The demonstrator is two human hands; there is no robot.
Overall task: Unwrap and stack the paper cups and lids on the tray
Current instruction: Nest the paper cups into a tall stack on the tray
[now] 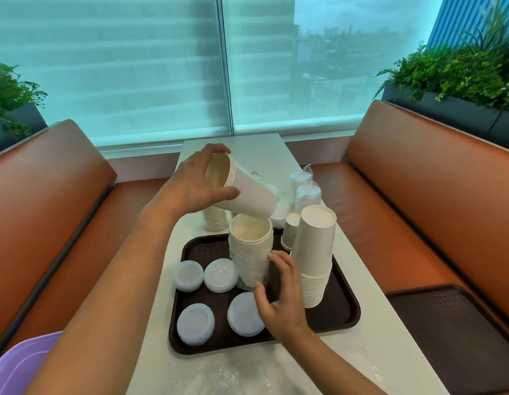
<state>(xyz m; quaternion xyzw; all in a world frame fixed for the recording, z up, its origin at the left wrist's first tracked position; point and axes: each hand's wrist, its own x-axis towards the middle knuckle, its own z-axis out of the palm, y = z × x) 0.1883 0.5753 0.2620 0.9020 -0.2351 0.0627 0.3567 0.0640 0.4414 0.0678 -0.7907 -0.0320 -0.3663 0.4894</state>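
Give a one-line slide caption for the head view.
Left hand tilts cups over upright stack on tray.

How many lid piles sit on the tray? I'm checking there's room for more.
4 lid piles on the tray: back-left, beside it, front-left, and front-centre, partly behind the right hand. Others may hide behind the cup stacks.

4 lid stacks (189, 276) (221, 275) (195, 324) (245, 314) are sitting on 1 dark tray (344, 315). 2 hands (192, 186) (279, 297) are showing, 3 cup stacks (250, 249) (314, 255) (216, 219) are standing, and 1 cup bundle (246, 192) is hanging tilted.
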